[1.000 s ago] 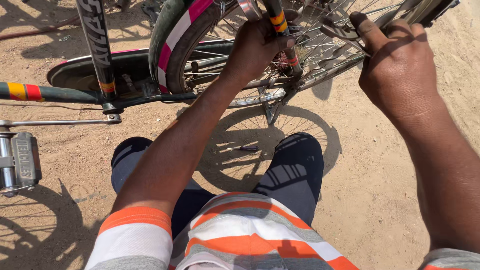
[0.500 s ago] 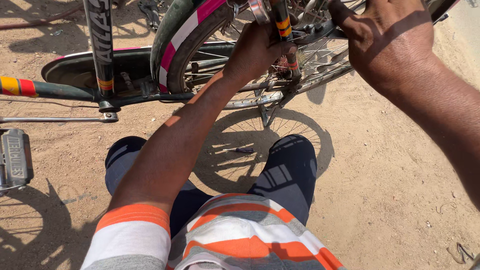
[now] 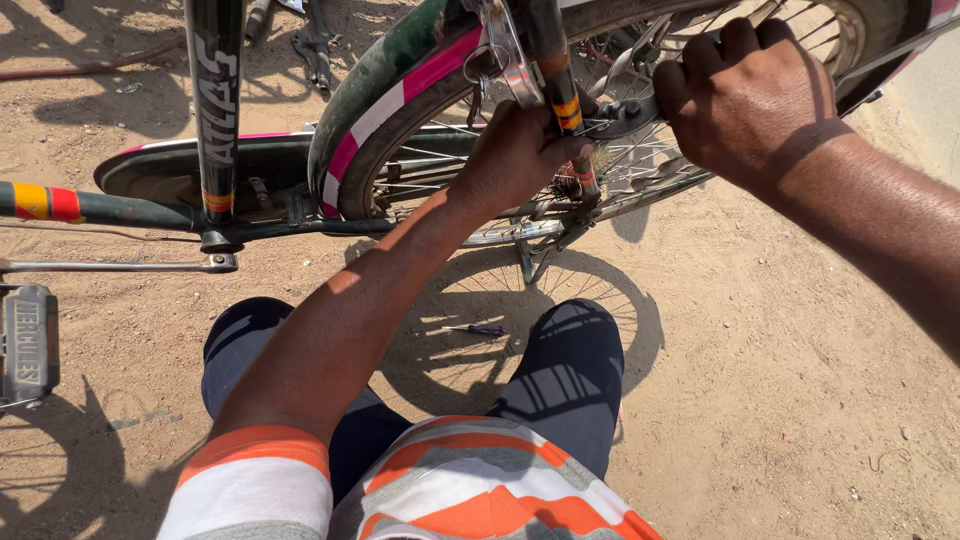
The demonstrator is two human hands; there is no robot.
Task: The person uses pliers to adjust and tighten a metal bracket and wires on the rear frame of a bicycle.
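A bicycle stands before me on sandy ground, its rear wheel [image 3: 640, 190] under a green mudguard with a pink and white stripe [image 3: 390, 95]. My left hand [image 3: 515, 160] is closed around the black frame stay [image 3: 560, 90] near the wheel hub. My right hand [image 3: 745, 100] is fisted at the hub on the wheel's right side, gripping a metal tool [image 3: 625, 115] that is mostly hidden by the fingers. A small screwdriver with a dark handle [image 3: 478, 329] lies on the ground between my knees.
The black seat tube [image 3: 217, 110] rises at left, with a pedal [image 3: 28, 345] and crank arm [image 3: 115, 266] at the far left. Tools lie on the dirt at the top [image 3: 315, 45]. My knees [image 3: 570, 370] are bent just below the wheel.
My right hand has moved left and down onto the hub area. The view has shifted slightly, and my left hand keeps its grip on the stay.
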